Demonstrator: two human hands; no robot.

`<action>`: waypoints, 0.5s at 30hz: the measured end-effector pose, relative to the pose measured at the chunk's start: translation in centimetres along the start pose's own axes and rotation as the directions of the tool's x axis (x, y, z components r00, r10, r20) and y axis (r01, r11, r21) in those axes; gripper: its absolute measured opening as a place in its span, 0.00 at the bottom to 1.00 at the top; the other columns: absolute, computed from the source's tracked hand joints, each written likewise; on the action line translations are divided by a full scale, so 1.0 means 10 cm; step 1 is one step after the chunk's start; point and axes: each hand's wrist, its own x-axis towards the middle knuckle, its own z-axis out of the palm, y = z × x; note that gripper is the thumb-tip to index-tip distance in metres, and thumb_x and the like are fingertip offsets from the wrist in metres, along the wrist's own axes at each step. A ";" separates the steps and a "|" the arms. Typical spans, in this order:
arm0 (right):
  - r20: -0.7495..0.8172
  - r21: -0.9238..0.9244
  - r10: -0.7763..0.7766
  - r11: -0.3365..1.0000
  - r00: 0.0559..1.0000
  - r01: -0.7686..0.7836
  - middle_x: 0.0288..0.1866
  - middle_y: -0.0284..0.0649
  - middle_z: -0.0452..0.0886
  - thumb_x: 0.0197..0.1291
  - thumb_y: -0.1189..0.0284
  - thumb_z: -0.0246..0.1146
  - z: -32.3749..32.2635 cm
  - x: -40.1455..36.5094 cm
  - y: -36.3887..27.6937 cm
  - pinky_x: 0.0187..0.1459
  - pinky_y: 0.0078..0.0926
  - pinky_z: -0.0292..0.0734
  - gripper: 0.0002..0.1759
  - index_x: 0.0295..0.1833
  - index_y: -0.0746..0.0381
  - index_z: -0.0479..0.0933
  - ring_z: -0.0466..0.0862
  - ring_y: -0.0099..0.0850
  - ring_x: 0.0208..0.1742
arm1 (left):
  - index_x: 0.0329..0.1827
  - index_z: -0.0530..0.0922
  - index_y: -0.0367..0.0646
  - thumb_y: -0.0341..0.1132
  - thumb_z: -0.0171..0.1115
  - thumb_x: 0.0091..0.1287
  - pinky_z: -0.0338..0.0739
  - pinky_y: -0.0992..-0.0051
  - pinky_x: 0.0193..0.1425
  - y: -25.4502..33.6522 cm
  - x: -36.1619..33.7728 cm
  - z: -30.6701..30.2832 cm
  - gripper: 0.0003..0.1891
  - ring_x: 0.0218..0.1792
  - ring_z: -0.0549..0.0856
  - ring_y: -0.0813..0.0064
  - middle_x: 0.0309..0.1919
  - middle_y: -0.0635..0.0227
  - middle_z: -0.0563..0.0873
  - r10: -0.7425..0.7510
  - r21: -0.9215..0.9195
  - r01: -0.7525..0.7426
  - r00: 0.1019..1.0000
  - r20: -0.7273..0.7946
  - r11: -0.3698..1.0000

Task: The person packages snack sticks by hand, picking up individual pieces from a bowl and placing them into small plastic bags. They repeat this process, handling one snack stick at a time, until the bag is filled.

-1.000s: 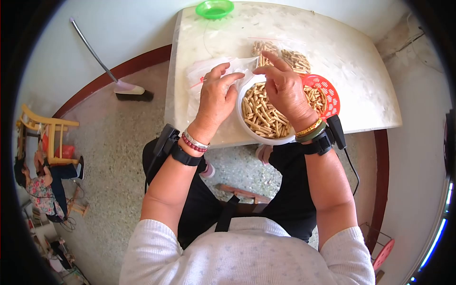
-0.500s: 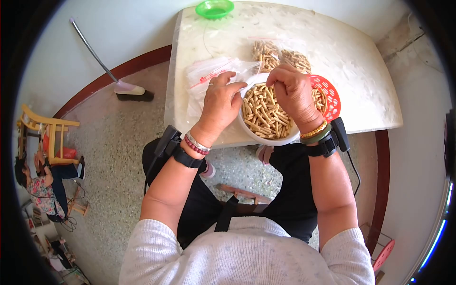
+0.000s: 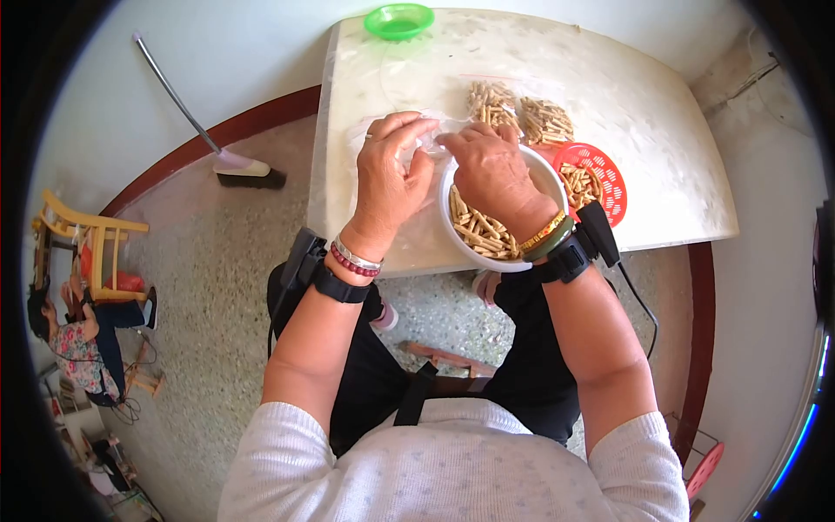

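Note:
My left hand (image 3: 391,178) is over the table's near left part, thumb and fingers curved around the edge of a clear plastic bag (image 3: 428,146). My right hand (image 3: 497,174) reaches across the white bowl (image 3: 446,213), its pinched fingertips at the bag. What those fingertips hold, if anything, is hidden. Short tan stick-like pieces (image 3: 477,233) lie in the bowl, partly covered by my right hand and wrist. Right of it, a red perforated basket (image 3: 611,181) holds more such pieces.
Two clear bags of the pieces, a left one (image 3: 493,104) and a right one (image 3: 546,120), lie behind the bowl on the pale table (image 3: 644,113). A green bowl (image 3: 398,22) stands at the back left. A broom (image 3: 248,171) leans by the wall; another person (image 3: 83,348) sits far left.
My right hand has moved left from over the bowl's pieces to the clear bag. My left hand has shifted slightly up and left. The view has moved a little.

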 end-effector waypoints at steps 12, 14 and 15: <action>0.200 -0.253 0.041 0.967 0.979 0.011 0.49 0.37 0.83 0.55 0.73 0.59 0.14 0.02 0.01 0.69 0.72 0.50 0.11 0.40 0.55 0.86 0.73 0.41 0.67 | 0.47 0.84 0.43 0.20 0.61 0.49 0.72 0.62 0.58 -0.05 -0.06 0.10 0.20 0.51 0.79 0.56 0.49 0.61 0.82 0.047 0.435 -0.076 0.996 0.077 0.897; 0.230 -0.243 0.049 0.970 0.972 0.008 0.50 0.37 0.83 0.55 0.73 0.59 0.17 0.02 0.02 0.69 0.71 0.50 0.12 0.41 0.55 0.86 0.72 0.41 0.67 | 0.48 0.85 0.45 0.22 0.63 0.49 0.70 0.60 0.60 -0.02 -0.08 0.07 0.20 0.55 0.77 0.55 0.53 0.59 0.80 0.012 0.439 -0.066 0.992 0.124 0.896; 0.258 -0.234 0.057 0.972 0.965 0.005 0.51 0.38 0.83 0.56 0.73 0.59 0.18 0.03 0.03 0.70 0.71 0.50 0.12 0.43 0.55 0.86 0.72 0.42 0.68 | 0.48 0.85 0.47 0.24 0.65 0.49 0.68 0.58 0.63 -0.01 -0.08 0.07 0.21 0.58 0.76 0.53 0.57 0.57 0.79 -0.020 0.443 -0.058 0.985 0.170 0.895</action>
